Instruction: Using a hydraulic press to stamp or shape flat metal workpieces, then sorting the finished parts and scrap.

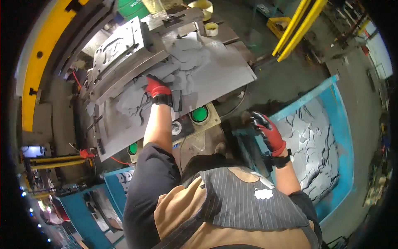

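My left hand (157, 88), in a red glove with dark fingertips, reaches over a grey metal worktable (222, 72). Flat, irregular grey pieces (132, 99) lie around and beneath it. Its dark fingertips blend with those pieces, so whether one is gripped is unclear. A dark, flat device (177, 100) sits beside that wrist. Out to the right, my right hand (269, 132) hovers by the near-left rim of a blue bin (309, 101). Its red-and-black gloved fingers are loosely bent and apart, with nothing visible in them. Many similar grey pieces (311, 145) fill the bin.
Behind the left hand stands a heavy die block (120, 45) on a machine bed. Green push buttons (200, 114) line the table's front. A yellow machine frame (39, 54) rises at left, yellow bars (299, 29) at upper right. Another blue bin (85, 211) stands lower left.
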{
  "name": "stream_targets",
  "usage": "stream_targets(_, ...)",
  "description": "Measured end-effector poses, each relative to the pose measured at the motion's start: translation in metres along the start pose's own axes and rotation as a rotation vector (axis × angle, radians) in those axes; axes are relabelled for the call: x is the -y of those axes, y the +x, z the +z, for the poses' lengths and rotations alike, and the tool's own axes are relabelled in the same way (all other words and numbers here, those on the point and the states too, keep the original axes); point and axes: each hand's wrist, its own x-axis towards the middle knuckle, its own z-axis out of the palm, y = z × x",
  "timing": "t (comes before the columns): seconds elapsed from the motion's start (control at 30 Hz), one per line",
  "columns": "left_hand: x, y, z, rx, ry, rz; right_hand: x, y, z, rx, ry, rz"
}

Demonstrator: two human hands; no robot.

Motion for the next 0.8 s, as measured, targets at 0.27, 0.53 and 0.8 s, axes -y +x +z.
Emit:
stream_targets(0.27, 0.001, 0.026, -0.036, 0.478, 0.606, 0.597, 0.011, -0.1, -0.028, -0.28, -0.368, -0.013)
stream_targets(0.53, 0.033, -0.251, 0.042, 0.833, 0.898, 0.787, 0.013, -0.178, -0.08, -0.28, -0.59, 0.166)
stream_targets(0.8, 0.193, -0.452, 0.035, 1.715, 1.197, 1.051, -0.048, -0.274, -0.245, -0.763, -0.205, 0.304)
